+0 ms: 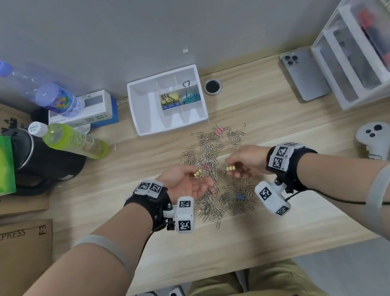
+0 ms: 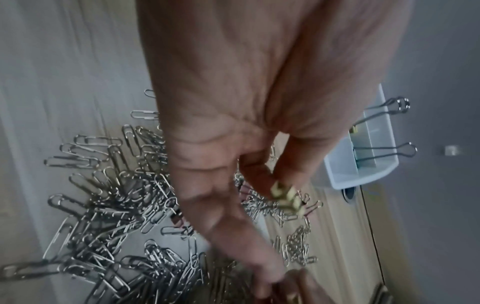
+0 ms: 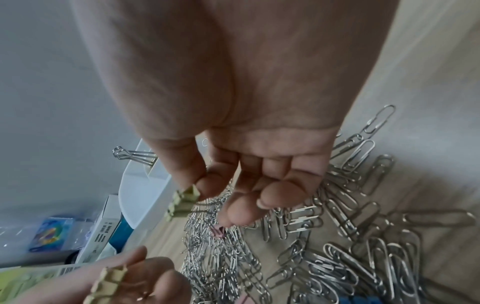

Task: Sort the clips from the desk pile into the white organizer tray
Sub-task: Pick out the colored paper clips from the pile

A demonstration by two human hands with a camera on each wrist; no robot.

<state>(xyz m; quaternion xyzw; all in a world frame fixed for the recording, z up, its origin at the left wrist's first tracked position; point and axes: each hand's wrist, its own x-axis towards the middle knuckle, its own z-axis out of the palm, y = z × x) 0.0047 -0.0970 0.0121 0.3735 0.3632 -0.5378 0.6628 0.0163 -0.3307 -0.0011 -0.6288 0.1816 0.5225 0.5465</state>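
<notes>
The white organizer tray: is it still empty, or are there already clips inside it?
Not empty. The white organizer tray holds small yellow and blue binder clips in one middle compartment and a teal binder clip beside them; the large left section looks empty.

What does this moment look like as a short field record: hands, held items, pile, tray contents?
left hand: pinches a small yellow binder clip above the pile
right hand: pinches another yellow clip in thumb and fingers
pile: silver paper clips spread on the desk, with a few pink clips and a blue clip mixed in
white organizer tray: behind the pile, against the wall
tray contents: small yellow and blue clips in one compartment, teal binder clip in the next
progress: most clips unsorted
</notes>
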